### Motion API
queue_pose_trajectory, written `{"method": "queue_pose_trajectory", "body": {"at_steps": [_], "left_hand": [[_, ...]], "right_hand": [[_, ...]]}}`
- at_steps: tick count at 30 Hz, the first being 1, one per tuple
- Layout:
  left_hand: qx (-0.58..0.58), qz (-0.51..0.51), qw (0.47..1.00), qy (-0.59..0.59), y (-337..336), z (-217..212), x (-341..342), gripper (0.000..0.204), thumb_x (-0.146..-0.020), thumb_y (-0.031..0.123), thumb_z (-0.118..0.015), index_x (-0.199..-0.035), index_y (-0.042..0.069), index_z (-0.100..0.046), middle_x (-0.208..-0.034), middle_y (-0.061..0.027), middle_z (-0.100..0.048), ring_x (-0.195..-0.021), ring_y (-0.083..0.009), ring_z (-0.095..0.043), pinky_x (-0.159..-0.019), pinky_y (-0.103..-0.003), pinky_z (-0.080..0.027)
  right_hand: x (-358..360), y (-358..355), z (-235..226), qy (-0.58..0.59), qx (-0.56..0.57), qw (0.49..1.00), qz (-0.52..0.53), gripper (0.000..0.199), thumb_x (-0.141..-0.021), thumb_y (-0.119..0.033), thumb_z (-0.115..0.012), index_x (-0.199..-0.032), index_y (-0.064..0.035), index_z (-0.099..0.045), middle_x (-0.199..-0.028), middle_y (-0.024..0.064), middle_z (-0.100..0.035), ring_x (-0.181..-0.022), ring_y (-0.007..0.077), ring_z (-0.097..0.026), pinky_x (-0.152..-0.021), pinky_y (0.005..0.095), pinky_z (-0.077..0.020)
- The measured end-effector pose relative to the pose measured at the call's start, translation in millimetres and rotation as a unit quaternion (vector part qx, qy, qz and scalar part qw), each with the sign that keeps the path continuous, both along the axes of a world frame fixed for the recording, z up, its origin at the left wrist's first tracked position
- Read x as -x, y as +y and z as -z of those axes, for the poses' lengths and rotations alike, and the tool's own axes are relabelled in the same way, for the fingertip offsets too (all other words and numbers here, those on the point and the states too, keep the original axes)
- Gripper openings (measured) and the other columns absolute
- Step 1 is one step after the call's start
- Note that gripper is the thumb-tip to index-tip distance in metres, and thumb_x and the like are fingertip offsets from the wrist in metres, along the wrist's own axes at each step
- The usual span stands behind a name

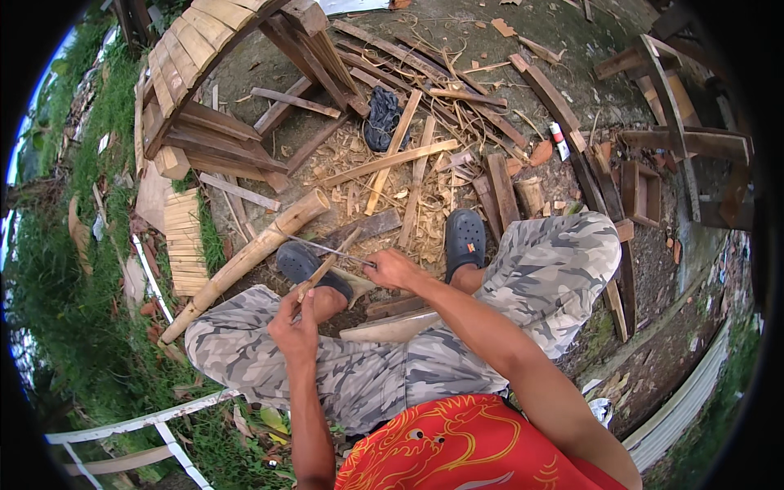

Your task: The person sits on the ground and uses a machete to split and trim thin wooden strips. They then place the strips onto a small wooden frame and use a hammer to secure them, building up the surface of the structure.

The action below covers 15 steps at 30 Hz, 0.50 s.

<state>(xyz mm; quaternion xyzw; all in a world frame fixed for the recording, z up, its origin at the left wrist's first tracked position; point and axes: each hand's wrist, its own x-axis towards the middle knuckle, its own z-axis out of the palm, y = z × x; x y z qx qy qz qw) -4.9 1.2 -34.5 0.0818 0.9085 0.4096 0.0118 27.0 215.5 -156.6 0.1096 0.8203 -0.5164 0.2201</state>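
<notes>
My left hand [294, 322] is closed around the lower end of a narrow brown wooden strip [322, 271], which slants up to the right. My right hand [390, 269] grips a thin, long-bladed knife [322, 247]; its handle is mostly hidden in the fist. The blade crosses the strip near its upper part; whether it touches the wood I cannot tell. A pale wedge-shaped piece of wood [358, 287] shows just below my right hand. Beside the strip, a thick bamboo pole [245, 265] lies slanting past my left shoe [306, 265].
Wood shavings [433, 196] and loose slats cover the ground ahead. A curved slatted wooden frame [196, 41] stands at the far left, near a black plastic bag [381, 118]. A small tube [559, 140], a wooden box [641, 193] and long boards lie to the right.
</notes>
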Motion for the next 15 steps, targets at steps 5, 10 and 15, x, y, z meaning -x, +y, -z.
{"method": "queue_pose_trajectory", "body": {"at_steps": [5, 10, 15], "left_hand": [[-0.004, -0.001, 1.0, -0.01, 1.5, -6.3, 3.6, 0.021, -0.09, 0.009, -0.075, -0.102, -0.006, -0.071, -0.088, -0.0183, -0.075, -0.081, -0.0225, -0.075, -0.073, -0.033, -0.058], [0.015, -0.026, 0.999, -0.019, -2.5, -8.5, 5.7, 0.021, -0.09, 0.009, -0.074, -0.103, -0.007, -0.07, -0.087, -0.0201, -0.075, -0.083, -0.0239, -0.076, -0.074, -0.034, -0.057], [0.012, -0.044, 0.999, -0.019, -4.4, -6.8, 7.1, 0.021, -0.09, 0.008, -0.074, -0.103, -0.008, -0.07, -0.088, -0.0196, -0.075, -0.083, -0.0247, -0.076, -0.074, -0.034, -0.057]], "right_hand": [[-1.1, 16.1, 37.9, -0.048, -0.059, 0.995, -0.069, 0.033, -0.09, -0.032, -0.055, -0.109, -0.0105, -0.073, -0.097, 0.0247, -0.071, -0.094, 0.0431, -0.067, -0.089, 0.0511, -0.0535], [-4.7, 16.7, 52.8, -0.073, -0.069, 0.994, -0.045, 0.033, -0.09, -0.032, -0.055, -0.106, -0.0098, -0.073, -0.101, 0.0239, -0.071, -0.096, 0.0424, -0.068, -0.09, 0.0505, -0.0536], [-8.0, 18.6, 69.0, -0.013, -0.075, 0.995, -0.059, 0.031, -0.09, -0.03, -0.054, -0.099, -0.0061, -0.071, -0.092, 0.0251, -0.07, -0.09, 0.0436, -0.068, -0.084, 0.0523, -0.0538]]}}
